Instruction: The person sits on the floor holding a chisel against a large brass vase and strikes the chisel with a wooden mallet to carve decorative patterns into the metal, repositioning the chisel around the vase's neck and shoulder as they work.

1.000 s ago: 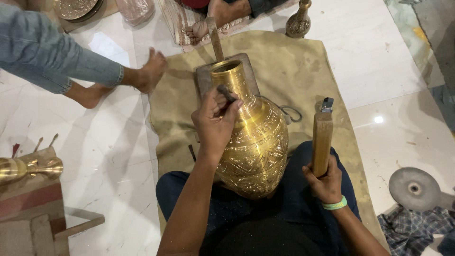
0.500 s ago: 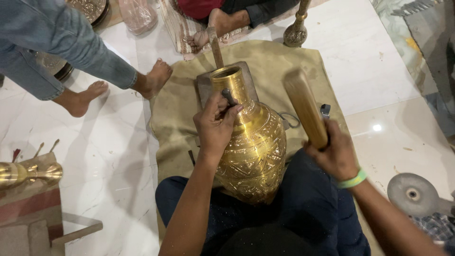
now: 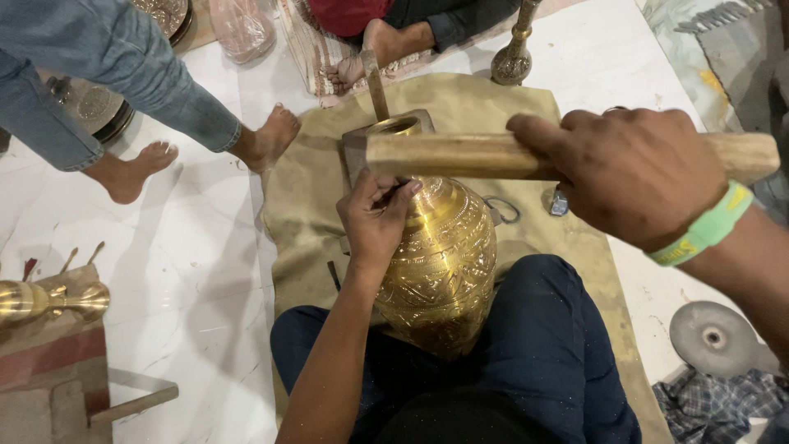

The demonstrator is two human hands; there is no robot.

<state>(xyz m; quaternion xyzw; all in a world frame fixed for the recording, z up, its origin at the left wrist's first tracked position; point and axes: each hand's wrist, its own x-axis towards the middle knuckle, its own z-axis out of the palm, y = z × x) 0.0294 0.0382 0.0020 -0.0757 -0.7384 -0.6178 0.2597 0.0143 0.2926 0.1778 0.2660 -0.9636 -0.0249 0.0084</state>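
A large engraved brass vase [image 3: 444, 263] lies tilted between my legs, its mouth resting on a wooden block [image 3: 355, 146] on a tan cloth [image 3: 312, 214]. My left hand [image 3: 374, 222] is closed around a small dark chisel pressed against the vase's shoulder. My right hand [image 3: 629, 177], with a green wristband, grips a wooden mallet [image 3: 460, 156] held level above the vase, its head over my left hand.
Another person's bare feet [image 3: 271, 136] in jeans stand at the left beside the cloth. A seated person's foot [image 3: 353, 70] is at the top. A brass stand [image 3: 514, 57], a brass object [image 3: 49, 300] at left and a grey disc [image 3: 713, 337] lie around.
My right hand has raised the mallet from beside my knee and swung it level over the vase. The standing person's feet have shifted left. My left hand stays on the chisel.
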